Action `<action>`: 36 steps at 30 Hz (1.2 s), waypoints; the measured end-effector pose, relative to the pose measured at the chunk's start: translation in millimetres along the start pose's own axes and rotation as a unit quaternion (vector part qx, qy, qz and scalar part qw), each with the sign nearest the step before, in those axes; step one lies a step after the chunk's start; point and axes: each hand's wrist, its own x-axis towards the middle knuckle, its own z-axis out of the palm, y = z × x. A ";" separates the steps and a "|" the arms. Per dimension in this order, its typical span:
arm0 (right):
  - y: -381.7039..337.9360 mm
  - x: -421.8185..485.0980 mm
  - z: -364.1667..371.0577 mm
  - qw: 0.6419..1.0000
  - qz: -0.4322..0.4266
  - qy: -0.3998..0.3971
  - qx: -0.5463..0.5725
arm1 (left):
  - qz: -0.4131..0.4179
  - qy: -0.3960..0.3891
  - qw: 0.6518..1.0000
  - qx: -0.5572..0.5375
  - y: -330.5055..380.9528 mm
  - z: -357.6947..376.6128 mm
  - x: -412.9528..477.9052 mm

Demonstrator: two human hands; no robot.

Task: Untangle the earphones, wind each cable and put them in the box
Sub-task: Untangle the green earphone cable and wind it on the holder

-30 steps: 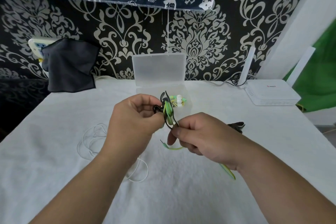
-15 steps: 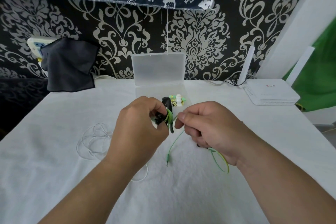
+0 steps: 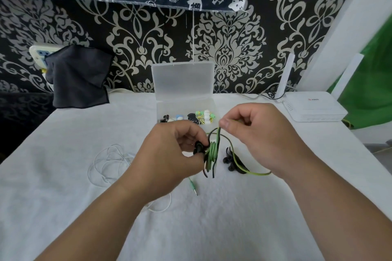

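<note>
My left hand (image 3: 169,154) pinches a wound bundle of green-and-black earphone cable (image 3: 212,154) above the white table. My right hand (image 3: 258,133) pinches the loose green strand just above the bundle, between thumb and forefinger. That strand loops down behind the right hand and along the cloth (image 3: 257,174). Black earbuds (image 3: 230,162) lie on the table beside the bundle. The green jack plug (image 3: 194,188) dangles below my left hand. A loose white earphone cable (image 3: 106,165) lies to the left. The clear plastic box (image 3: 184,105) stands open behind, with several earphones in it.
A dark cloth (image 3: 78,78) hangs over a wall socket at the back left. A white router (image 3: 314,109) with an upright antenna sits at the back right. A white cloth (image 3: 63,197) covers the table, and patterned wallpaper runs behind it.
My right hand has risen from below the bundle to above it, carrying the green strand around. The left hand has kept its hold, and the black earbuds on the table show again.
</note>
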 end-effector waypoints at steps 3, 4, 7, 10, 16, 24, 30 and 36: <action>4.2 0.2 3.2 0.997 0.055 -0.044 0.030 | -0.025 -0.001 0.992 -0.126 0.3 -1.7 2.5; 5.0 -0.4 5.8 0.994 0.072 -0.076 0.037 | -0.030 0.011 0.986 -0.163 -0.4 -1.0 3.6; 5.8 -4.0 16.1 0.977 0.103 -0.172 0.070 | -0.044 0.072 0.969 -0.231 -4.1 0.9 6.8; 4.9 -7.4 22.3 0.969 0.096 -0.220 0.059 | -0.055 0.116 0.961 -0.243 -5.0 1.3 8.5; 2.0 -12.0 22.3 0.955 0.099 -0.280 0.018 | -0.109 0.191 0.929 -0.299 -12.2 -3.8 14.6; -10.8 -12.7 16.8 0.970 -0.011 -0.222 -0.102 | -0.104 0.230 0.945 -0.207 -12.2 -9.6 13.2; -18.1 -14.3 13.3 0.968 -0.084 -0.196 -0.133 | -0.024 0.208 0.976 0.062 -9.7 -5.0 8.3; -16.2 -12.6 10.3 0.977 -0.132 -0.074 -0.152 | 0.057 0.107 0.978 0.171 -14.5 3.7 4.2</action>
